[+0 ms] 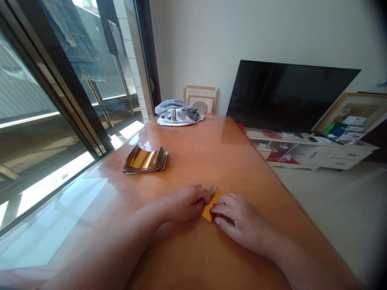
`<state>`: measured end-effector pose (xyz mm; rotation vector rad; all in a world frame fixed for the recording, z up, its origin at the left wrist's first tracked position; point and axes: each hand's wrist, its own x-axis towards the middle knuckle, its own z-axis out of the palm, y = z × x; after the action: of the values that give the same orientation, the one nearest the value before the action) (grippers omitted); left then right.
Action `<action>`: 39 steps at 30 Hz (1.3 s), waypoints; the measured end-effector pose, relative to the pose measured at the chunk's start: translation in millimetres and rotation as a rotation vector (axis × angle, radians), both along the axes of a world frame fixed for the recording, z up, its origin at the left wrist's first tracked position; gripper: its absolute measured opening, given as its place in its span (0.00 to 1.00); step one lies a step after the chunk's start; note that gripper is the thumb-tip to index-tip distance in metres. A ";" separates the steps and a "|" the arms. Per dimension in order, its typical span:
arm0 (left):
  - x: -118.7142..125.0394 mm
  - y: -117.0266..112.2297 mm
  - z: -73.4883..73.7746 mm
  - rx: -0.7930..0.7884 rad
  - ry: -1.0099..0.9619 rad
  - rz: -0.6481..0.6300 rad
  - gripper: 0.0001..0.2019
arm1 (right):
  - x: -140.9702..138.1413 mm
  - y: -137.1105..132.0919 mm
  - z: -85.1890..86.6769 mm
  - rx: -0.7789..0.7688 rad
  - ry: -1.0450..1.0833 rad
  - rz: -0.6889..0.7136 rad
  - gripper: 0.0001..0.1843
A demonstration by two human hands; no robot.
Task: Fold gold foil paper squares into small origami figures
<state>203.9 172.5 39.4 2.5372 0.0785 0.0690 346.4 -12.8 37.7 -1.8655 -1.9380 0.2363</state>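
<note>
A small folded piece of gold paper (211, 205) lies on the glossy wooden table (193, 161), its grey underside showing at the far tip. My left hand (184, 202) is curled, its fingertips pinching the paper's left edge. My right hand (238, 219) lies over the paper's right side, the fingers held together and pressing it down onto the table. A stack of curled gold foil sheets (145, 160) rests further away to the left, out of reach of both hands.
A bundle of grey and white cloth (178, 112) sits at the table's far end, before picture frames (200, 98) leaning on the wall. Sliding glass doors (60, 100) run along the left. A dark television (287, 96) stands on a low white cabinet (311, 151) at the right.
</note>
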 end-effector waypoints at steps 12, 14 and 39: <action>-2.0 -2.1 6.3 0.099 0.039 0.069 0.10 | -0.2 3.1 2.1 -0.019 0.005 -0.002 0.12; -2.1 -2.2 5.2 0.113 0.053 0.086 0.10 | 1.0 3.4 0.6 -0.020 0.008 0.000 0.12; -1.2 -10.4 14.5 0.136 0.082 0.118 0.08 | 13.3 9.6 -10.4 0.001 -0.039 -0.158 0.13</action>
<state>202.7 162.0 54.0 2.6691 0.2641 0.0177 359.8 -3.2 27.3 -2.0244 -1.8034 0.1511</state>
